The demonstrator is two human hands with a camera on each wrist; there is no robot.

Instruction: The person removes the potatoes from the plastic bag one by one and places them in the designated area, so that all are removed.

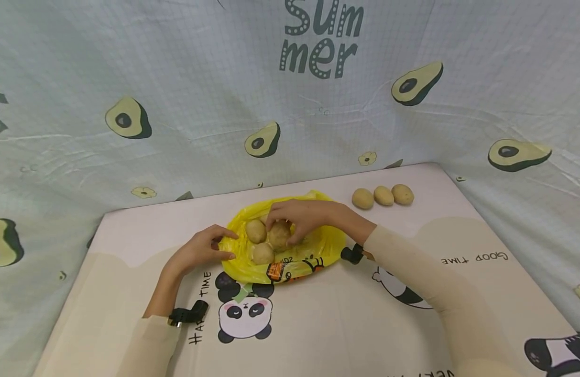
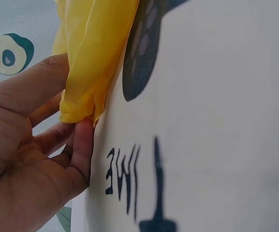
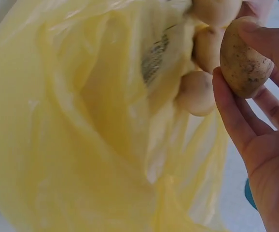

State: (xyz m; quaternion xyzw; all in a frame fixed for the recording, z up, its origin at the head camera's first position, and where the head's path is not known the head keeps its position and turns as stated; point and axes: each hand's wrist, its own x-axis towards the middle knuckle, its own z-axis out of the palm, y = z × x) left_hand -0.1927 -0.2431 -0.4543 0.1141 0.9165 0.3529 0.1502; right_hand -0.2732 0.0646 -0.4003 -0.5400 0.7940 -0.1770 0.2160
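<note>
Counter (image 1: 318, 324) carries a yellow bag (image 1: 247, 272) lying with its mouth spread wide, facing up. Potatoes in two lots.

Outside: three loose potatoes (image 1: 383, 196) in a short row, side by side, toward the far edge and to the right of the bag, well apart from it. Inside: at least three bagged potatoes (image 1: 263, 254), clustered to the left of the opening; right wrist view agrees on three. More under folds or behind the hand? Cannot tell.

Right hand (image 1: 301, 217) reaches into the bag's mouth, thumb and fingers closed about a held potato (image 3: 246, 58), dark specks on its skin. Whether it touches its neighbours is unclear. Left hand (image 1: 205, 248) at the bag's left rim: thumb and curled fingers with the yellow film between them, holding the edge.

Progress, as judged: partway. Three potatoes lie apart from the bag, one is in hand, the remainder sit in the plastic. Sorting looks unfinished, with both hands engaged at the bag. Whether the gripped one is being lifted or set down, these views don't settle.
</note>
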